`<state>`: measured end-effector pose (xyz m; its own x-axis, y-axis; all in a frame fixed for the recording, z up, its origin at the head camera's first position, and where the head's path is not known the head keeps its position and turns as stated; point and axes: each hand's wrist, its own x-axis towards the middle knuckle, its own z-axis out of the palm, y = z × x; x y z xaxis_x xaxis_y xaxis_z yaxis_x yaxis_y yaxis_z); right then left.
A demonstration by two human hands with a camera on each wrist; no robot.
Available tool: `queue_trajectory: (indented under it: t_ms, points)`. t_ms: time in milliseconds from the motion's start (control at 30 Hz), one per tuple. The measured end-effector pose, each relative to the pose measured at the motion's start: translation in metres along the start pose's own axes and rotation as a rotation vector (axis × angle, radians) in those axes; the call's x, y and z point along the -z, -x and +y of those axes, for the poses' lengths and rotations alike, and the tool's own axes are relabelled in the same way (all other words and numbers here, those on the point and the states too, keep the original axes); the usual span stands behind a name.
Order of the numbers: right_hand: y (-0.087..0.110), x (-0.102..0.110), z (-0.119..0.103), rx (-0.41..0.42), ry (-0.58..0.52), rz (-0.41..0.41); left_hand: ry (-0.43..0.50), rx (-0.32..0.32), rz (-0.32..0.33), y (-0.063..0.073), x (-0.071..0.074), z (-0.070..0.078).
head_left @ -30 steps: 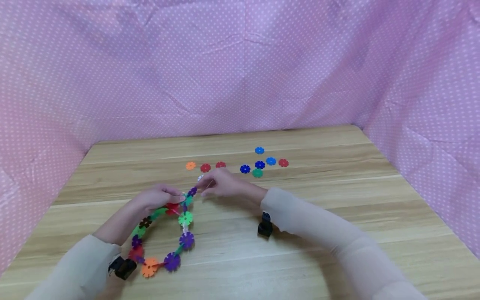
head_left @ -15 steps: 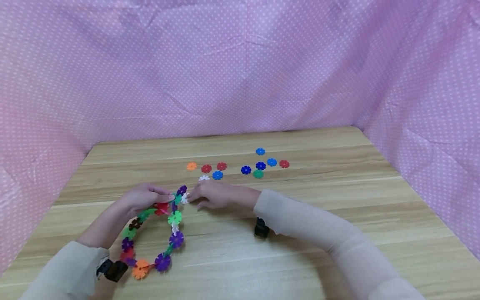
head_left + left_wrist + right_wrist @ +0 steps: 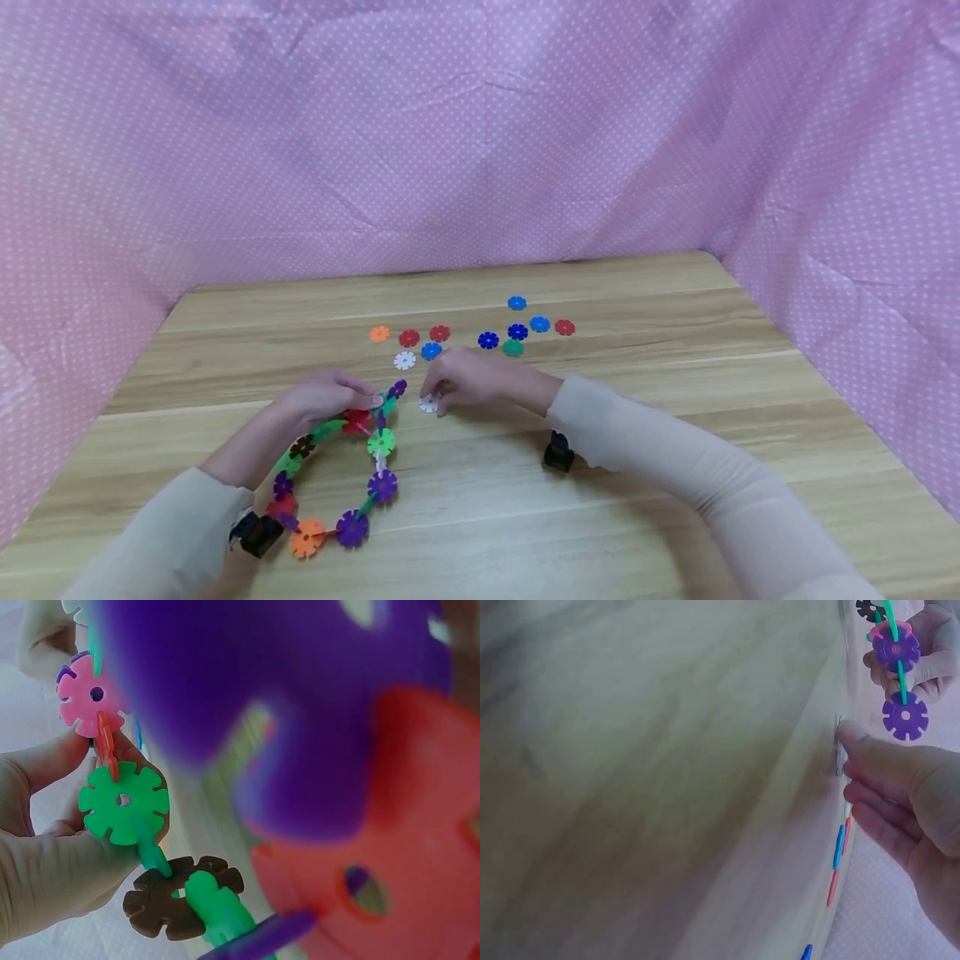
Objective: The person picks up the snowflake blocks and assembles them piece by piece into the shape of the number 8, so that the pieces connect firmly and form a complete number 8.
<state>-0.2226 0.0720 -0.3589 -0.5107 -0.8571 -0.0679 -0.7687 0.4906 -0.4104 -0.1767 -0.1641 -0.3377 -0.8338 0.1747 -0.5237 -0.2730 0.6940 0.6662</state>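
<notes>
My left hand pinches the upper part of a looped chain of notched plastic snowflake discs at the left of the table in the head view. Purple, green, red, orange, brown and white discs are slotted edge to edge. A purple disc forms the chain's free tip. In the left wrist view, the thumb and fingers lie behind a green disc and a red one. My right hand has thumb and fingers curled at the edges of a loose white snowflake disc, low at the tabletop, apart from the chain.
Behind the hands lie several loose discs: an orange one, a red one, another white one and a light blue one. Farther right are more blue, green and red discs. Pink dotted cloth surrounds the wooden table.
The right hand has gone left to the chain's tip, then back right with the white disc. The left hand and the chain have shifted left, then right again.
</notes>
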Motion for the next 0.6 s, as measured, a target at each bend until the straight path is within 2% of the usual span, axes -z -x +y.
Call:
queue_trajectory:
  t_ms: [200, 333, 467, 600]
  points:
    - [-0.004, -0.001, -0.002, -0.059, 0.014, 0.001, -0.004, 0.007, -0.013, -0.004, -0.003, 0.006]
    - [-0.006, 0.0, -0.001, -0.131, -0.025, -0.008, -0.014, 0.013, -0.011, -0.005, -0.005, 0.008]
    - [-0.006, 0.0, 0.001, -0.185, -0.134, 0.039, -0.018, 0.011, -0.016, -0.006, -0.007, 0.01]
    - [-0.003, 0.0, 0.005, -0.244, -0.332, 0.12, -0.016, 0.016, -0.026, -0.005, -0.007, 0.012]
